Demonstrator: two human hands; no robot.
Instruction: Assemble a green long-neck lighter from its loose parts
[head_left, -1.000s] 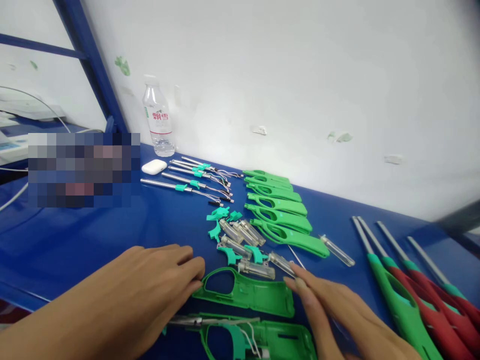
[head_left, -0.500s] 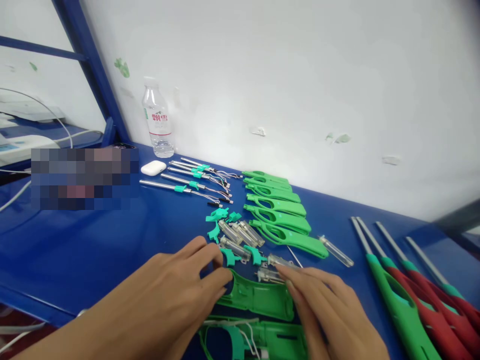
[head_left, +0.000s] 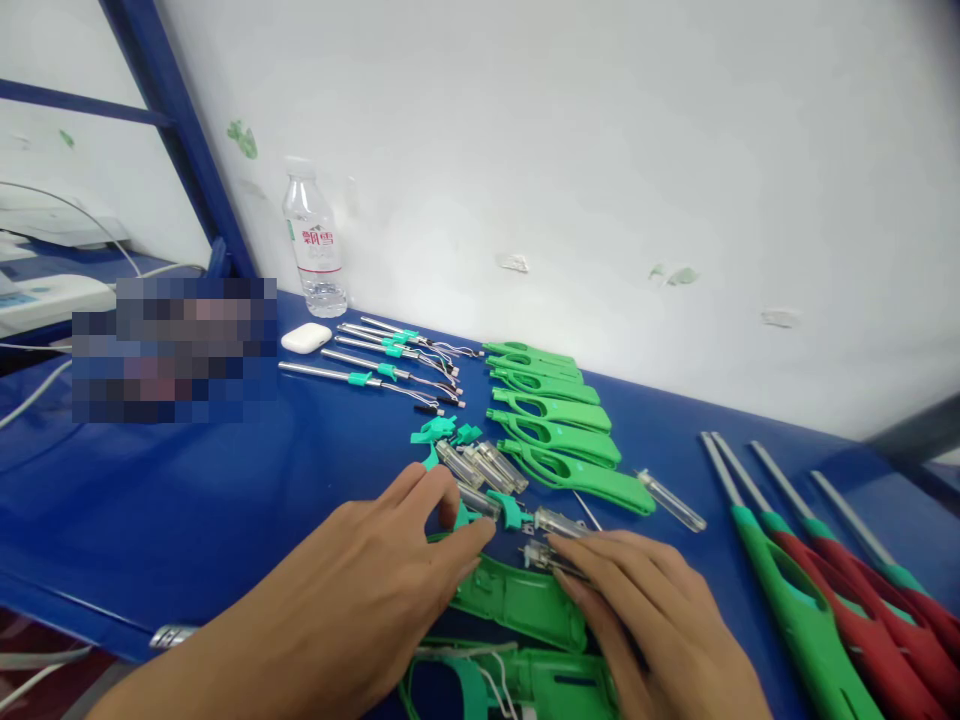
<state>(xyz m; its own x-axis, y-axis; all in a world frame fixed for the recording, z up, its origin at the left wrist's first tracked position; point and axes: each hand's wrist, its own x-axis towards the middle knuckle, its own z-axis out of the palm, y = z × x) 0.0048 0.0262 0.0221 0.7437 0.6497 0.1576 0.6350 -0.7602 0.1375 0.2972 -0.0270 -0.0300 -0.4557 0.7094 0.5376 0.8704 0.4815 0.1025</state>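
Blue surface point(head_left: 247, 480) against patchy white wall point(head_left: 525, 150), water bottle point(head_left: 318, 250) near it; left hand point(head_left: 382, 580) fingers parted at green shell point(head_left: 517, 600), right hand point(head_left: 652, 600) fingers pinching clear tank point(head_left: 537, 556).

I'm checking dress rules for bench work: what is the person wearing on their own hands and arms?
The left hand and right hand are both bare, with no gloves and no rings on the fingers in view. The left forearm shows no sleeve, watch or bracelet. The right forearm is cut off by the frame, so I can't tell about it.
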